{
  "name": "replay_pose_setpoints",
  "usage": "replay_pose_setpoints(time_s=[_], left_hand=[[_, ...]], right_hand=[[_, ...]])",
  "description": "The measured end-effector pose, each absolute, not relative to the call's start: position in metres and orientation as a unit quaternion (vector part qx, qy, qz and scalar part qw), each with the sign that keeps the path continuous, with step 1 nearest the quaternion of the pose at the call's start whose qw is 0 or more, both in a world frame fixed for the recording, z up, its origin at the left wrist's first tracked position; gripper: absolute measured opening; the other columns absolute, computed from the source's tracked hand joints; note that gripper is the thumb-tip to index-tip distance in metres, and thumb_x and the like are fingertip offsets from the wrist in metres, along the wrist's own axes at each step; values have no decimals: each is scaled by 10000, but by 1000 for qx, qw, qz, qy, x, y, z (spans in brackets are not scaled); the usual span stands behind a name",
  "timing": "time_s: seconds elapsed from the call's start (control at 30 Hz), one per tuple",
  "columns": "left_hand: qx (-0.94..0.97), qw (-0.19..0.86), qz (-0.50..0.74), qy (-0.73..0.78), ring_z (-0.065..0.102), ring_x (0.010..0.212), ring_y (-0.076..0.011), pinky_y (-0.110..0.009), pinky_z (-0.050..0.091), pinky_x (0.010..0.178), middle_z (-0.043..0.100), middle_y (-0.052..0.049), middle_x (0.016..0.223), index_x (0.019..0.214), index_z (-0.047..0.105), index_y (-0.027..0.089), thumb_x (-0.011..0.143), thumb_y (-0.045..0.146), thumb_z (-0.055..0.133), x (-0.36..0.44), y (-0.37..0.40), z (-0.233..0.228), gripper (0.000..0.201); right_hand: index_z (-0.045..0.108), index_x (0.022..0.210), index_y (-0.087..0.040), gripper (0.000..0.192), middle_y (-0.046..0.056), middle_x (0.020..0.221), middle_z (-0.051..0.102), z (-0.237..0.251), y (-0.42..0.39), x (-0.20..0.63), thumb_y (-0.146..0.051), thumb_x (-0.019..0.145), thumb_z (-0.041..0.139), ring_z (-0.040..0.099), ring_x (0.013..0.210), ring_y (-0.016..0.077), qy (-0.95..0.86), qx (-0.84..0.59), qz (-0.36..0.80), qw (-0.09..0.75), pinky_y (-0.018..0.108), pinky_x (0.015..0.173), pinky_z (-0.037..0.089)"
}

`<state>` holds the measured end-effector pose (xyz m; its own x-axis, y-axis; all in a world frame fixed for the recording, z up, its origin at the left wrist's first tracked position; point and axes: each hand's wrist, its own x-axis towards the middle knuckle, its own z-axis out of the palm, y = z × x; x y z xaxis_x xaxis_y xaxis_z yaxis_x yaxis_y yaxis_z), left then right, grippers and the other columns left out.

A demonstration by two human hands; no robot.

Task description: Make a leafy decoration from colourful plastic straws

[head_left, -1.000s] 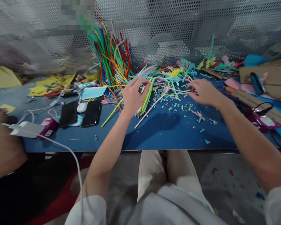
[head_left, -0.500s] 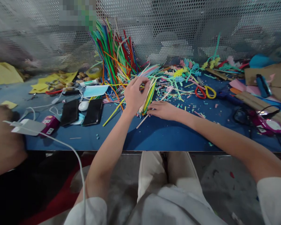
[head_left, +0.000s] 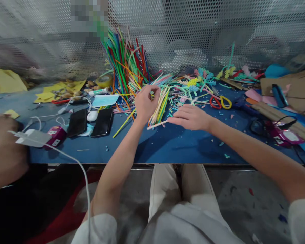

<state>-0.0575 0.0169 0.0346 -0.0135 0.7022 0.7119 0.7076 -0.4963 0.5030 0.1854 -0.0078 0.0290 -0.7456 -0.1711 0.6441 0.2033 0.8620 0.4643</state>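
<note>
My left hand is closed around the upper part of a bundle of yellow, green and cream pipe cleaners. The bundle slants over the table, its lower ends toward me. Between the fingertips of my right hand is the end of one pale pipe cleaner, which points left across the bundle's lower ends. Short cut bits and loose pipe cleaners lie behind both hands. Red and yellow scissors rest to the right of my right hand.
A tall stack of coloured pipe cleaners leans against the mesh panel. Two black phones, a face mask and a white cable lie left. Cardboard is at right. Another person's arm rests at far left.
My right hand has lifted slightly and moved right, drawing the pale pipe cleaner out to lie more sideways. My left hand still grips the bundle. The camera view has shifted a little.
</note>
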Motion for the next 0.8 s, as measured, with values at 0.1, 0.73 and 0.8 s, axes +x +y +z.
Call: replay_pose_setpoints(time_s=[0.1, 0.73, 0.8], left_hand=[[-702, 4, -509, -498, 635, 730, -158, -334, 492, 747, 790, -33, 1009, 986, 746, 253, 1020, 282, 642, -56, 16, 34, 113], [-731, 53, -482, -480, 609, 639, -141, -315, 486, 736, 827, -19, 951, 1091, 814, 256, 1062, 373, 625, -28, 3, 16, 224], [-731, 52, -478, -484, 612, 636, -145, -315, 492, 731, 832, -18, 948, 1126, 821, 267, 1060, 372, 629, -27, 1, 17, 228]], right_hand=[[736, 1244, -247, 197, 14, 889, 748, 47, -9, 210, -235, 1091, 614, 602, 818, 186, -862, -110, -254, 425, 359, 769, 446], [847, 967, -250, 315, 27, 740, 811, -1, 0, 211, -424, 1059, 601, 705, 645, 176, -781, -436, -153, 421, 327, 612, 385], [842, 930, -251, 321, 20, 697, 788, -1, -2, 210, -417, 1060, 600, 687, 621, 171, -781, -432, -162, 421, 329, 610, 383]])
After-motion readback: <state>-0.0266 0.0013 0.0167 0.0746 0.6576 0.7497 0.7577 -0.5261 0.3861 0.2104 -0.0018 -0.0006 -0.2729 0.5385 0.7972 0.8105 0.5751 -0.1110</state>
